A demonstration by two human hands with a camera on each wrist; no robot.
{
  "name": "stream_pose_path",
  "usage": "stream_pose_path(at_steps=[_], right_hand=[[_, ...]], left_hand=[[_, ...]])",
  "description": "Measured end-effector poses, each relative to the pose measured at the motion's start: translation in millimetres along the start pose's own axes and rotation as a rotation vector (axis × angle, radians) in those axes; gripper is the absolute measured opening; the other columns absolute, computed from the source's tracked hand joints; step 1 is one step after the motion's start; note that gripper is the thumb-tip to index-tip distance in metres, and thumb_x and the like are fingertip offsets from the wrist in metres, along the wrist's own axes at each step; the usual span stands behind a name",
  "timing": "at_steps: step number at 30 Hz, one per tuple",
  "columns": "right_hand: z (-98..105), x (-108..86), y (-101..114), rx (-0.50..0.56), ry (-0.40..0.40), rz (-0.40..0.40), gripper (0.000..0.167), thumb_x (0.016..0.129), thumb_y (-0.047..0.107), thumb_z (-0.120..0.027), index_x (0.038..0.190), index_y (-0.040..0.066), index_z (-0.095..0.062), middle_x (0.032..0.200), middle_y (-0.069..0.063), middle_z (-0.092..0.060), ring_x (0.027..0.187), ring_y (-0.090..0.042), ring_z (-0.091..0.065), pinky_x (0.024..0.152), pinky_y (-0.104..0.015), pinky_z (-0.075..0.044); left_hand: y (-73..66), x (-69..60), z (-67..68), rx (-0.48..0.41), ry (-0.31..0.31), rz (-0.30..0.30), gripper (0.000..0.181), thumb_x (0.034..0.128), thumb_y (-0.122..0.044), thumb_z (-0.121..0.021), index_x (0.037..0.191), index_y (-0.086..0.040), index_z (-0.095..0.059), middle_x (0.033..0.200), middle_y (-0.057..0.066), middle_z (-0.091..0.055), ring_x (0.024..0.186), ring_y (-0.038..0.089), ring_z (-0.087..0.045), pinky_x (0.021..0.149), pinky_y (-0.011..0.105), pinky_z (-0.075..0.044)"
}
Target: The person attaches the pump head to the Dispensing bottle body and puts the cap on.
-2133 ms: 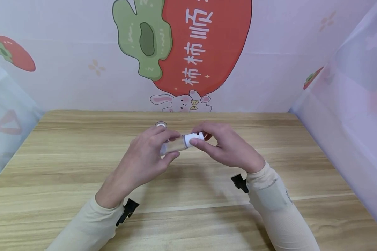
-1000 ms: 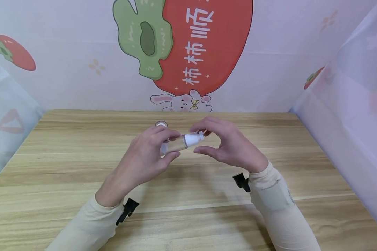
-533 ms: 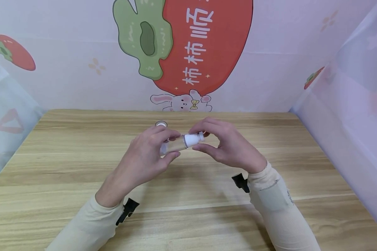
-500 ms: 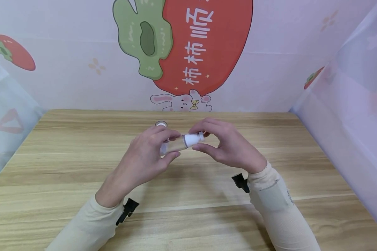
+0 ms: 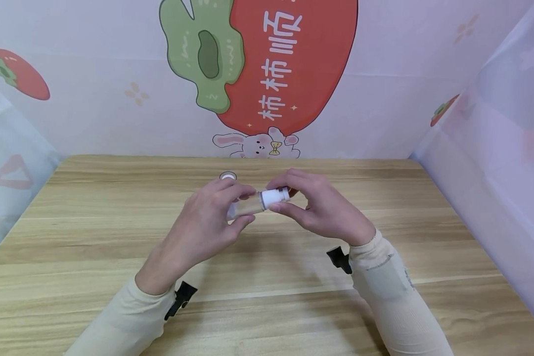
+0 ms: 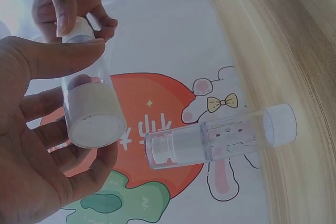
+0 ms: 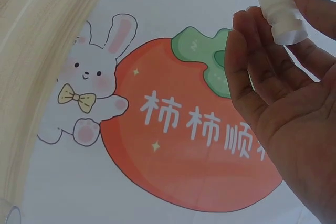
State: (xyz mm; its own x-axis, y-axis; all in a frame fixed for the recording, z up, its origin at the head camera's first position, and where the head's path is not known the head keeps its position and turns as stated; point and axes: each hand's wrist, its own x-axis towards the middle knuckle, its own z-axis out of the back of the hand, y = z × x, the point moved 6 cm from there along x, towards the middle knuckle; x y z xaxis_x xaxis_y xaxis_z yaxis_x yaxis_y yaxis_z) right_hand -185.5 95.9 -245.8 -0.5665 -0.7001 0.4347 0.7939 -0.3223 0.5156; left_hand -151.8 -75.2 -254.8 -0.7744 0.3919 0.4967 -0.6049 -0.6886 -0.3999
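In the head view my left hand holds a clear pump bottle by its body, tilted nearly level above the table. Its white pump top points right. There my right hand pinches the white collar, thumb below and index finger above. The right wrist view shows the stepped white pump top between thumb and fingers. From the left wrist, the bottle's round white base faces the camera, with the left thumb across the body. The left palm side of the bottle is partly covered.
A second clear bottle with a transparent cap stands upright on the wooden table behind my left hand. A clear rounded rim shows at the right wrist view's lower left corner. A printed cloth hangs behind.
My right thumb moved off the white collar about a second ago, then came back against it. The left hand and the bottle have stayed in place.
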Motion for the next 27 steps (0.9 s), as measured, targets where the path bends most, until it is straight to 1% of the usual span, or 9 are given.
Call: stream_pose_path(at_steps=[11,16,20,24,27], right_hand=[[-3,1.9,-2,0.023,0.014,-0.025,0.021,0.094,0.011,-0.074,0.114,0.008,-0.067,0.100,0.006,-0.065,0.090,-0.008,-0.060,0.082,-0.029,-0.053],[-3,1.1,-3,0.009,0.025,-0.048,0.023,0.095,0.015,-0.074,0.116,0.010,-0.067,0.102,0.008,-0.065,0.092,-0.007,-0.060,0.083,-0.031,-0.053],[2,-0.6,-5,-0.012,0.023,-0.059,0.029,0.092,0.018,-0.077,0.119,0.011,-0.067,0.105,0.009,-0.066,0.094,-0.008,-0.061,0.086,-0.033,-0.053],[10,-3.8,-9,-0.021,0.005,-0.078,0.034,0.088,0.015,-0.081,0.119,0.010,-0.068,0.107,0.008,-0.068,0.095,-0.009,-0.062,0.087,-0.035,-0.054],[18,-7.2,-13,-0.025,-0.010,-0.105,0.035,0.088,0.015,-0.081,0.120,0.010,-0.069,0.109,0.006,-0.069,0.096,-0.010,-0.063,0.088,-0.036,-0.054]], left_hand=[[-0.8,-0.3,0.4,0.022,-0.001,-0.005,0.041,0.0766,-0.012,-0.090,0.114,-0.005,-0.073,0.102,0.004,-0.068,0.084,0.019,-0.056,0.064,0.031,-0.050],[-0.2,-0.8,0.5,0.023,0.001,0.001,0.041,0.0767,-0.012,-0.090,0.114,-0.005,-0.073,0.102,0.004,-0.068,0.085,0.019,-0.056,0.065,0.032,-0.051],[1.0,-0.9,0.4,0.015,0.001,0.013,0.041,0.0765,-0.012,-0.090,0.113,-0.006,-0.073,0.101,0.003,-0.067,0.084,0.018,-0.056,0.066,0.032,-0.051],[2.4,-0.5,0.2,0.012,0.000,0.025,0.040,0.0759,-0.011,-0.090,0.113,-0.007,-0.073,0.099,0.002,-0.066,0.082,0.018,-0.055,0.064,0.032,-0.049],[3.5,-0.2,-0.4,0.014,0.006,0.033,0.041,0.0759,-0.012,-0.090,0.113,-0.007,-0.074,0.098,0.002,-0.066,0.081,0.018,-0.055,0.064,0.032,-0.049]])
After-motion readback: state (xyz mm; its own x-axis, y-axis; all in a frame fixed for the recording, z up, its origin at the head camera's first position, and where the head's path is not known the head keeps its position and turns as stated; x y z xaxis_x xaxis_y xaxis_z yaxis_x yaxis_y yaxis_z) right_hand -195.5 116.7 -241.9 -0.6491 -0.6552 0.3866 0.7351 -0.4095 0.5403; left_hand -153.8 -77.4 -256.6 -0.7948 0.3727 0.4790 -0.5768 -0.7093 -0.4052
